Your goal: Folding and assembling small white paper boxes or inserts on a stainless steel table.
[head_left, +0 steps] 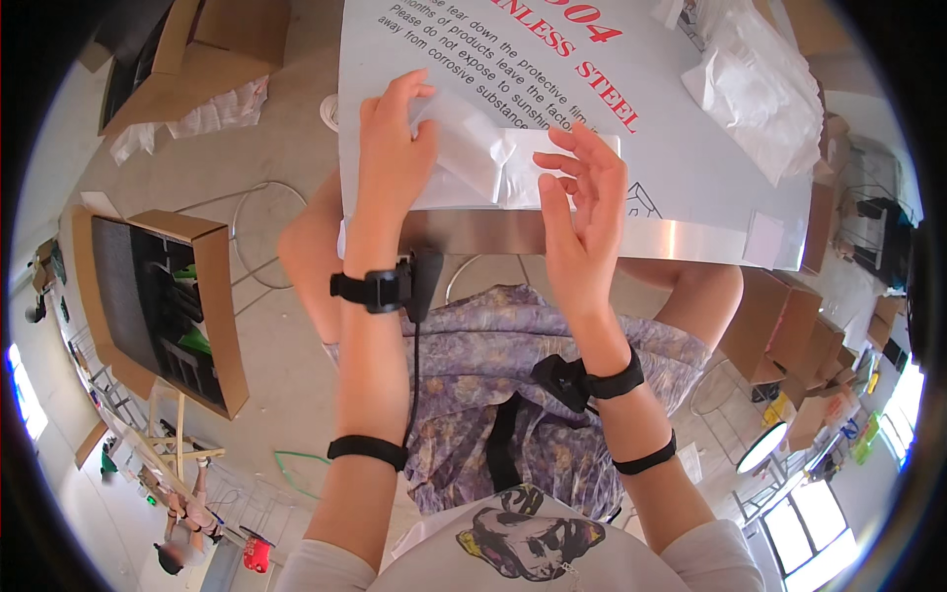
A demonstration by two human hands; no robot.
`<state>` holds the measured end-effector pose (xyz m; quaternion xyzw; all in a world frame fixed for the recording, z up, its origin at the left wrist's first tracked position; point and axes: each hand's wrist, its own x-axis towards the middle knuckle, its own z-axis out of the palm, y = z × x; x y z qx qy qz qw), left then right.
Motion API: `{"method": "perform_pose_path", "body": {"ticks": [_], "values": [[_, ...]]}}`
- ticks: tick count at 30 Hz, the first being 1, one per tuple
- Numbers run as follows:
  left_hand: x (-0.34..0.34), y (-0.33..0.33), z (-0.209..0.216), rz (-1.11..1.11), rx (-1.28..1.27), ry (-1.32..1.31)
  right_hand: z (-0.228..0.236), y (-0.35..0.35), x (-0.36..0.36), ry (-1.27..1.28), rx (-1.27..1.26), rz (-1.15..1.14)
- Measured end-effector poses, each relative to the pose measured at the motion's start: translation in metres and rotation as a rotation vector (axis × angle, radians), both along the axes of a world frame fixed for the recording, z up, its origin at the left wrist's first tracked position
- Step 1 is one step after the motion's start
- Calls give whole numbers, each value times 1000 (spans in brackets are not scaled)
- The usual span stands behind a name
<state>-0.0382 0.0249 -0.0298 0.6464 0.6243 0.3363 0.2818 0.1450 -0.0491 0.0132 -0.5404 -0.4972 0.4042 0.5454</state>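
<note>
A thin, white, translucent plastic bag or sheet (464, 148) lies creased on a metal table covered with printed grey protective film (681, 183). My left hand (395, 148) is at the left edge of this plastic, thumb and bent fingers apart, with nothing visible between them. Over the right end of the plastic hovers my right hand (587, 192), its fingers loosely curved and spread. It partly covers a flat white piece (521, 183) there; whether the fingertips touch it I cannot tell. Both wrists wear black straps with small devices.
Crumpled white plastic wrapping (755, 89) lies at the table's far right, and a pale square (764, 237) near its front right corner. An open cardboard box with black inserts (168, 306) stands on the left. More cartons (789, 326) are at right. Another person (187, 528) is far off at lower left.
</note>
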Motion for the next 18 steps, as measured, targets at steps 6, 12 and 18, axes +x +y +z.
{"method": "perform_pose_path", "body": {"ticks": [6,12,18], "values": [[-10,18,10,-70,-80,396,9,-10,9,-49,-18,-18],[-10,16,11,-13,-221,352,10,-15,10,-70,-30,-20],[-12,1,28,91,-216,94,14,-18,4,-75,-58,14]]}}
